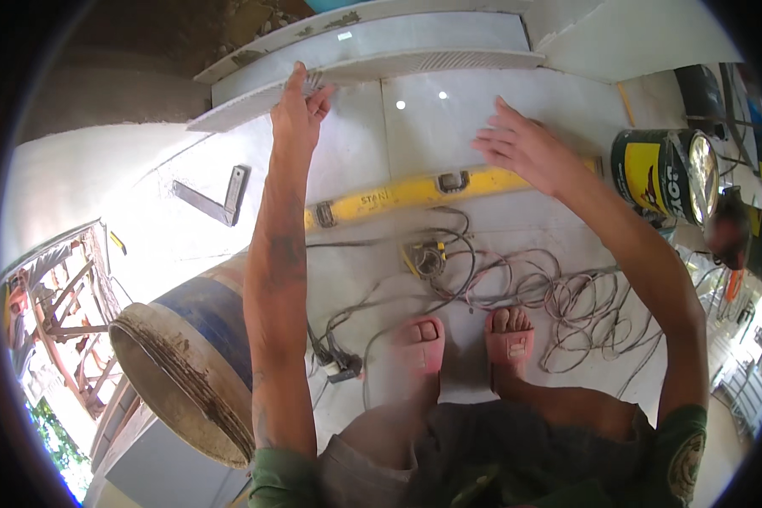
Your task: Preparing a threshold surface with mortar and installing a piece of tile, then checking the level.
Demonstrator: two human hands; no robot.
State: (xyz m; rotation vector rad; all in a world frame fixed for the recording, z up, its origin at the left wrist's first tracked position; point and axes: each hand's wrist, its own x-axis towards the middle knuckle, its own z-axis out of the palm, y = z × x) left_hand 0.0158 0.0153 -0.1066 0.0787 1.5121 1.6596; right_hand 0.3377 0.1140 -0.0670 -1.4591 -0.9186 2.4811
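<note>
My left hand (299, 114) reaches far forward, fingers apart and the index finger stretched out. It overlaps the near long, narrow tile strip (432, 62), whose face shows fine ridges. Whether the fingertips touch the strip, I cannot tell. Behind that strip runs a pale glossy surface (449, 35), with another thin grey strip (313, 27) along its far side. My right hand (521, 148) is open, its fingers spread, with nothing in it. Below it a yellow spirit level (398, 193) lies across the floor tiles, partly hidden by my right hand and forearm.
A metal try square (220, 201) lies at left. Tangled cables (559, 296) and a yellow-black tape measure (426, 259) are near my feet. A tipped bucket (186, 364) lies at lower left, with a power plug (339, 366) nearby. A black-yellow can (665, 176) is at right.
</note>
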